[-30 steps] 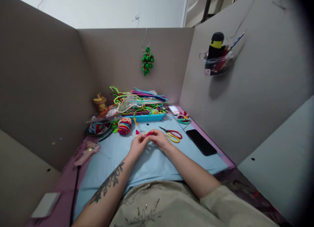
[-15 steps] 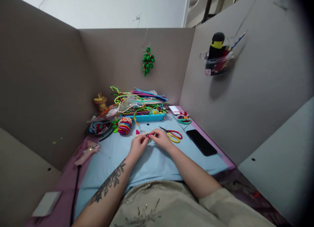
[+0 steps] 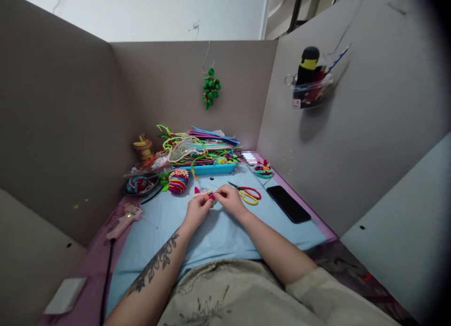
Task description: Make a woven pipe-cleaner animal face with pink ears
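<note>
My left hand [image 3: 198, 210] and my right hand [image 3: 228, 200] meet over the blue cloth [image 3: 225, 236], fingertips nearly touching. Both pinch a small red-pink piece [image 3: 212, 197] between them; its exact shape is too small to tell. Just behind the fingers lies a small multicoloured fuzzy item [image 3: 202, 191] with a pink tip, partly covered by the hands. Red and yellow handled scissors [image 3: 249, 194] lie with blades apart, right beside my right hand. A striped, colourful fuzzy ball [image 3: 178, 182] sits behind and left of my left hand.
A blue tray [image 3: 214, 169] heaped with pipe cleaners stands at the back. A pink glue gun [image 3: 124, 222] lies left, near a bowl [image 3: 141, 184]. On the right are a black phone [image 3: 289, 204] and a small colourful piece [image 3: 263, 170]. A cup of tools [image 3: 310, 93] hangs on the right panel.
The fingers have shifted slightly around the red-pink piece, and more of it shows between them. The whole view has moved a little; other objects stay in place.
</note>
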`<state>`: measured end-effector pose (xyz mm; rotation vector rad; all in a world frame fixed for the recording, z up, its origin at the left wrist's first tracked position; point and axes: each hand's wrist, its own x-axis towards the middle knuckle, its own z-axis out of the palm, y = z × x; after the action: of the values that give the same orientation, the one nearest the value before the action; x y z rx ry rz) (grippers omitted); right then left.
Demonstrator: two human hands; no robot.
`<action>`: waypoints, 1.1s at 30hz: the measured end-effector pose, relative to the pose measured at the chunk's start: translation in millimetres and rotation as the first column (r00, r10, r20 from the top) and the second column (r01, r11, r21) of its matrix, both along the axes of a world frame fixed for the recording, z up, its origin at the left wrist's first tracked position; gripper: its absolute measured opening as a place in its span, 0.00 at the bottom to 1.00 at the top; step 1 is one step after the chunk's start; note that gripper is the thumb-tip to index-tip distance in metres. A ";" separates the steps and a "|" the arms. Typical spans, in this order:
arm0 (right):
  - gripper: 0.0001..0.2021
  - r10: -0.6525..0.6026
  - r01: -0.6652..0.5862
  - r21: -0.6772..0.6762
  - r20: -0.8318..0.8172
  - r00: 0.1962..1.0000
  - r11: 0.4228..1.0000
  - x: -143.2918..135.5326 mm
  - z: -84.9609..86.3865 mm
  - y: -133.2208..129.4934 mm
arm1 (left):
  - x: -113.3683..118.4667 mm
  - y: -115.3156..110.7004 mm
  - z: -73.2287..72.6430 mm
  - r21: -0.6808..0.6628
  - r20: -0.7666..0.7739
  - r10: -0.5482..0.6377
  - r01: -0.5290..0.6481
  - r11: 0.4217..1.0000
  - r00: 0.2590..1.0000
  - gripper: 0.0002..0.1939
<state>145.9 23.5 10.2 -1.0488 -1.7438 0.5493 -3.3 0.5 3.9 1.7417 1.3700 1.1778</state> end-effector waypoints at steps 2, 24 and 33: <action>0.08 -0.012 0.012 0.011 -0.001 1.000 1.000 -1.6 -0.3 -0.9 | -0.2 0.3 0.5 -0.001 0.008 0.003 -0.003 1.000 1.000 0.15; 0.08 -0.046 0.043 -0.042 -0.075 0.996 0.998 -2.7 -5.7 2.8 | 2.3 2.3 -5.5 -0.185 0.276 -0.043 0.097 0.978 0.960 0.16; 0.09 -0.053 0.050 -0.028 -0.103 0.993 0.998 -6.7 -9.2 1.7 | 1.8 6.3 -8.9 -0.203 0.379 0.023 0.059 0.978 0.925 0.17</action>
<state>139.2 25.2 1.0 -1.0611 -1.6186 0.5844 -1.6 6.8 -5.0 1.2924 1.1897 1.2335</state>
